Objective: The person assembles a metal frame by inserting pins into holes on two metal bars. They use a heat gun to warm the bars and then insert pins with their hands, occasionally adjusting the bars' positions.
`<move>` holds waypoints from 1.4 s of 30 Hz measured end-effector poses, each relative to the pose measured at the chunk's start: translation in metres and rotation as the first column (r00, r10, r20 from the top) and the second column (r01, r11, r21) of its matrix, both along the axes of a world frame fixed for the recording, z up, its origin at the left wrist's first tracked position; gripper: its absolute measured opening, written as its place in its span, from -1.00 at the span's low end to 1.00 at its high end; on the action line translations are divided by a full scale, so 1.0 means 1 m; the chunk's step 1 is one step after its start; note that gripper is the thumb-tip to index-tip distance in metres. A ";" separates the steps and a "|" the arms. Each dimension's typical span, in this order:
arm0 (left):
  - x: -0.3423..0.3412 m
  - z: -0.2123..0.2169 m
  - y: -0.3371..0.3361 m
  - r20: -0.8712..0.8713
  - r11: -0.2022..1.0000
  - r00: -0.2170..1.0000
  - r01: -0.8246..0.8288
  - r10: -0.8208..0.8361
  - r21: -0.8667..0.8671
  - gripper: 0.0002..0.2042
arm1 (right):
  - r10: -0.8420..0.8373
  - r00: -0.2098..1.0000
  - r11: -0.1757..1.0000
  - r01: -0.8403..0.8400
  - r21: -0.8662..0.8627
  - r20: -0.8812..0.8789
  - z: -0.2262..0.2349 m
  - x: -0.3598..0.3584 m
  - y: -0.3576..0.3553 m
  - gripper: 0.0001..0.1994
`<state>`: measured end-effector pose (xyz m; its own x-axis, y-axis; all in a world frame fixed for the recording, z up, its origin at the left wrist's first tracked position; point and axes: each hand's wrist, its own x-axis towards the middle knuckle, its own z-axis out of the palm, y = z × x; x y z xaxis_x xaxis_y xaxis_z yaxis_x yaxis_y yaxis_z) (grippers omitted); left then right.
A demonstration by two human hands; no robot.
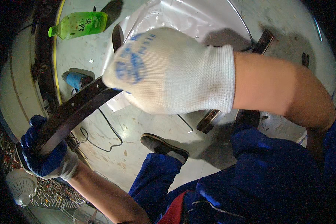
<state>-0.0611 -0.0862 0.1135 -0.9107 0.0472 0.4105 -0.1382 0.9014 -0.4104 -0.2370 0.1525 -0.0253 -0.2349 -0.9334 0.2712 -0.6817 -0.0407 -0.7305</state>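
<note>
A dark curved metal bar (76, 106), with small holes along its face, runs slantwise across the left half of the view. My left hand (50, 153), in a white glove with a blue coated palm, is closed around its lower left end. My right hand (138, 71) wears a white knit glove with blue print on its back. It covers the upper stretch of the bar and looks closed on it, though most of its fingers are hidden underneath. Above that glove a curved dark strip sticks out, apparently the bar's continuation.
A green bottle (84, 25) lies on the floor at upper left, above a blue cylindrical tool (76, 79). A black cable (112, 143) loops below the bar. Whitish plastic sheeting (179, 18) lies beyond my right hand. Dark metal pieces (208, 121) and my shoe (164, 146) are nearer.
</note>
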 end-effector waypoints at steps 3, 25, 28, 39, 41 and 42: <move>-0.012 -0.005 0.001 -0.037 0.995 0.997 0.072 -0.069 0.072 -0.93 | 0.049 0.994 0.998 -0.044 0.048 -0.095 0.028 -0.016 0.004 -0.74; 0.004 0.009 -0.007 -0.266 0.506 0.961 0.191 0.080 0.841 -0.66 | -0.143 0.989 0.935 0.144 0.323 -0.028 0.025 0.026 0.046 -0.74; 0.004 0.005 -0.003 -0.344 0.240 0.939 0.338 -0.017 0.910 -0.64 | -0.110 0.994 0.941 0.109 0.319 -0.014 0.024 0.028 0.047 -0.70; 0.006 0.003 0.002 -0.229 0.677 0.973 0.152 0.026 0.720 -0.69 | -0.190 0.980 0.941 0.166 0.295 0.056 0.019 0.045 0.045 -0.66; 0.001 0.003 0.015 -0.140 0.868 0.990 0.064 0.007 0.492 -0.72 | -0.210 0.977 0.953 0.198 0.232 0.032 0.014 0.049 0.044 -0.67; -0.005 0.004 0.025 -0.092 0.933 0.996 0.033 0.000 0.358 -0.73 | -0.226 0.974 0.954 0.219 0.205 0.016 0.014 0.049 0.045 -0.68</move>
<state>-0.0657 -0.0609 0.1171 -0.8702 -0.1033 0.4818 -0.1428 0.9887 -0.0460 -0.1875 0.1972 -0.0115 -0.4494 -0.8906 0.0703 -0.6281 0.2590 -0.7338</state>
